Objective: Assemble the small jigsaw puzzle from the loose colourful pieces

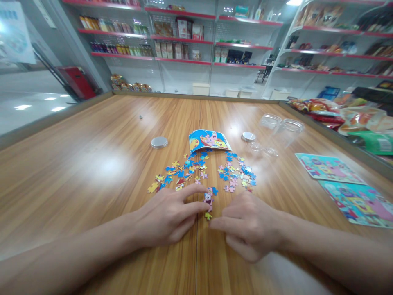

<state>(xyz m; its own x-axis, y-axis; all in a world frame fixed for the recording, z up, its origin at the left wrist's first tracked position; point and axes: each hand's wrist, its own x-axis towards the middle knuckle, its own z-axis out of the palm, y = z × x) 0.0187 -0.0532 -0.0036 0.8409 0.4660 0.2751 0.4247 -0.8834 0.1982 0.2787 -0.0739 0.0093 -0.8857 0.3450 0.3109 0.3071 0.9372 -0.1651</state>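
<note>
Head view. Reference: the picture card (211,141), which bows upward on the table (92,123).

Work position: the joined strip (208,199) of puzzle pieces lies directly nearer me than the picture card. My left hand (170,213) has its index finger and thumb parted, the tips resting on the strip at its far part and its middle. My right hand (250,225) is half curled, its foremost fingertip just beside the strip's near end; I cannot tell whether it touches or pinches anything.

Progress: the strip appears to count only a few pieces. Many loose pieces (181,173) lie in two spreads, one nearer me and left of the picture card, the other nearer me and right of it. I judge the assembly to be at an early stage, with most pieces left to fit.

Containers: two clear jars (283,134) are right of the picture card; I cannot make out any contents. One metal lid (159,142) lies left of the picture card, another metal lid (248,136) right of it, near the jars. White bins (201,89) sit well beyond the picture card; their contents are not visible.
</note>
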